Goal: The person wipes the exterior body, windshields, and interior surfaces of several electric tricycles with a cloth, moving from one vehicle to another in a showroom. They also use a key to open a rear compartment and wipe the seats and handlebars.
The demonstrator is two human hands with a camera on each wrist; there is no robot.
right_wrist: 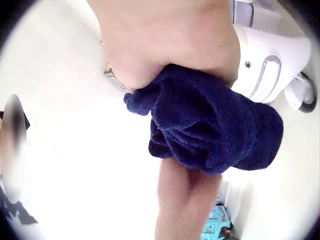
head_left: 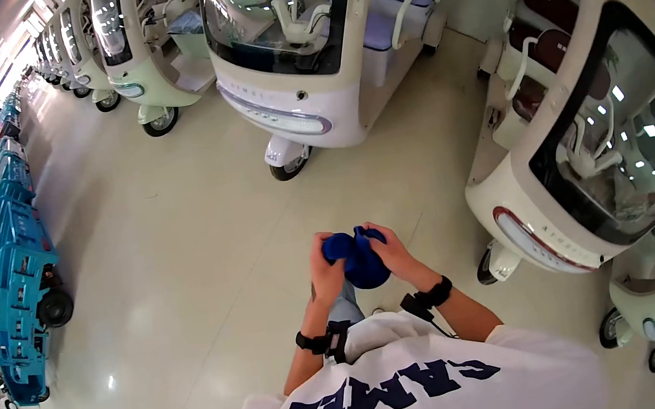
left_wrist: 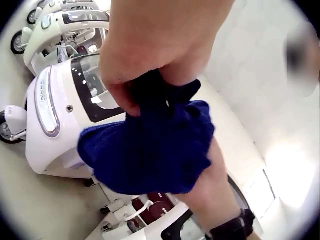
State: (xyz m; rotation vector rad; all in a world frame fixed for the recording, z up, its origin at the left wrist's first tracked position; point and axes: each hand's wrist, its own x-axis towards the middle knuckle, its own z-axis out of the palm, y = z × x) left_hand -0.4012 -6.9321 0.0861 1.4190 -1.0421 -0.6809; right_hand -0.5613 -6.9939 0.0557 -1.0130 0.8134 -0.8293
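Observation:
A dark blue terry cloth (head_left: 367, 268), folded and bunched, is held between both hands in front of the person's waist. My left hand (head_left: 327, 273) grips its left part, thumb on top. On the other side my right hand (head_left: 393, 252) pinches the upper right part. The left wrist view shows the cloth (left_wrist: 150, 150) hanging below the left hand (left_wrist: 155, 55), with fingers curled into it. In the right wrist view the cloth (right_wrist: 200, 120) is gathered into creases under the right hand (right_wrist: 170, 45), and the other forearm shows behind it.
A white three-wheeled vehicle (head_left: 286, 115) stands ahead, with a cream one (head_left: 522, 214) close on the right. More white vehicles (head_left: 166, 84) line up at the back left. Blue cargo tricycles (head_left: 12, 278) stand along the far left. Glossy pale floor (head_left: 171, 258) lies between them.

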